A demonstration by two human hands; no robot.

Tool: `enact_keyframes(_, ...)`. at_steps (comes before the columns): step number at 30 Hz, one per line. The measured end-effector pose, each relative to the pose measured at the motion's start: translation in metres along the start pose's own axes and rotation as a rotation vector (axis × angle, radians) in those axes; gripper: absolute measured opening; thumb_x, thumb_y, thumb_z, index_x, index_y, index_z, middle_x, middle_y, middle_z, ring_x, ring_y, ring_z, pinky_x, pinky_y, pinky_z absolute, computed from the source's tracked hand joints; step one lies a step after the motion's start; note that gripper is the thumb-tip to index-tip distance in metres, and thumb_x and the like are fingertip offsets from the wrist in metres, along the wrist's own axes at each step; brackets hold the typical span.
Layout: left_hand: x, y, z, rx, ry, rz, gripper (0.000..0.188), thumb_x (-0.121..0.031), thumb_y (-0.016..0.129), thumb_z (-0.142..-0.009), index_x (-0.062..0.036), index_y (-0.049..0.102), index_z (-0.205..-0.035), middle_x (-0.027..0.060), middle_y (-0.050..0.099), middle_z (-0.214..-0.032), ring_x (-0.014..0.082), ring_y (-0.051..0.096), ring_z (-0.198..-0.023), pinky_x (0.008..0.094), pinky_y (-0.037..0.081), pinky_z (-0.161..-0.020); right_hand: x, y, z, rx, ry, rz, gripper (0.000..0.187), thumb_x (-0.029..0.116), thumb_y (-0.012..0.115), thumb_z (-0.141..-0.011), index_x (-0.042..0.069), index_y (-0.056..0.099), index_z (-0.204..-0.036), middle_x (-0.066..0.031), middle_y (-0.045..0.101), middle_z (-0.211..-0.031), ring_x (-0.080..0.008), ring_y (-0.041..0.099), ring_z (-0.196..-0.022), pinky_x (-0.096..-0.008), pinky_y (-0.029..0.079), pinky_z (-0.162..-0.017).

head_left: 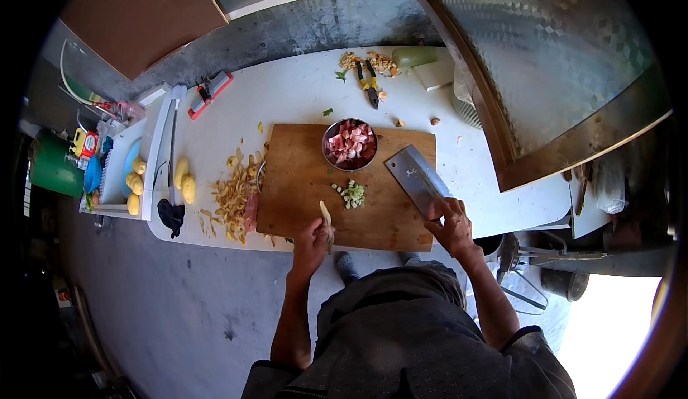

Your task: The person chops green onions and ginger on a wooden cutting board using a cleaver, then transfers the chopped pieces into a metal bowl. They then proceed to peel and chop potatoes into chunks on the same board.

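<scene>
My left hand (310,243) is closed around a pale, elongated piece of food (327,221), perhaps a root; its exact kind is unclear. It is at the near edge of a wooden cutting board (301,162). In my right hand (453,228) is a cleaver (414,177), its broad blade lying over the board's right side. Between the hands, a small heap of chopped pale-green pieces (351,194) rests on the board. Just beyond it stands a round metal bowl (325,152) filled with cut pink and red meat (351,143).
Peelings (233,191) are heaped left of the board, with peeled potatoes (183,179) farther left. Pliers (368,87) lie at the back near a green vegetable piece (414,56). A glazed cabinet door (509,173) hangs open over the table's right side. A sink (152,155) adjoins the left end.
</scene>
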State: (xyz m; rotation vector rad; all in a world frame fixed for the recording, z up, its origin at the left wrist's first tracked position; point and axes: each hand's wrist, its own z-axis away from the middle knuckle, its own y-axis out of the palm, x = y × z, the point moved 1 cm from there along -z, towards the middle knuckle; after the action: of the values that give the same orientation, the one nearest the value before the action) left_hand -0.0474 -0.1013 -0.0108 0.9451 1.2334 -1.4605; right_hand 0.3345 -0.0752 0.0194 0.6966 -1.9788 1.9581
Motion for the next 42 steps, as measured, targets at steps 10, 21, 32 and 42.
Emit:
enact_keyframes(10,0.013,0.015,-0.026,-0.214,0.255,-0.439,0.017,-0.006,0.066,-0.096,0.0016,0.072,-0.11,0.0208,0.072,-0.092,0.0362,0.071,-0.084,0.0429,0.055,-0.08,-0.037,0.011,-0.005,0.311,0.265,-0.051,0.096,0.021,0.084,-0.083,0.001,0.034,-0.163,-0.0263,0.073,-0.119,-0.0448,0.075,-0.1,-0.0527,0.061,-0.086)
enact_keyframes(21,0.024,0.019,-0.026,-0.187,0.082,-0.305,0.018,-0.009,0.07,-0.095,-0.0003,0.072,-0.111,0.0197,0.074,-0.091,0.0339,0.074,-0.085,0.0442,0.056,-0.078,-0.02,0.003,0.006,0.176,0.214,-0.182,0.072,0.02,0.072,-0.098,-0.003,0.043,-0.16,-0.0259,0.077,-0.085,-0.0428,0.078,-0.08,-0.0462,0.061,-0.076)
enact_keyframes(32,0.002,0.036,-0.013,-0.293,0.17,-0.542,0.014,-0.005,0.069,-0.094,-0.0025,0.068,-0.108,0.02,0.072,-0.094,0.04,0.071,-0.085,0.0473,0.056,-0.077,0.078,0.003,0.018,0.403,0.018,-0.548,0.06,0.032,0.071,-0.106,0.002,0.052,-0.155,-0.0281,0.075,-0.099,-0.0368,0.077,-0.088,-0.0456,0.058,-0.077)
enact_keyframes(42,0.008,0.038,-0.01,-0.309,0.356,-0.467,0.035,-0.003,0.073,-0.091,-0.0029,0.07,-0.126,0.0274,0.068,-0.124,0.0489,0.07,-0.103,0.051,0.058,-0.082,0.116,0.03,0.005,0.65,0.043,-0.487,0.059,0.041,0.06,-0.112,0.005,0.052,-0.157,-0.0275,0.073,-0.093,-0.038,0.075,-0.092,-0.0467,0.055,-0.088)
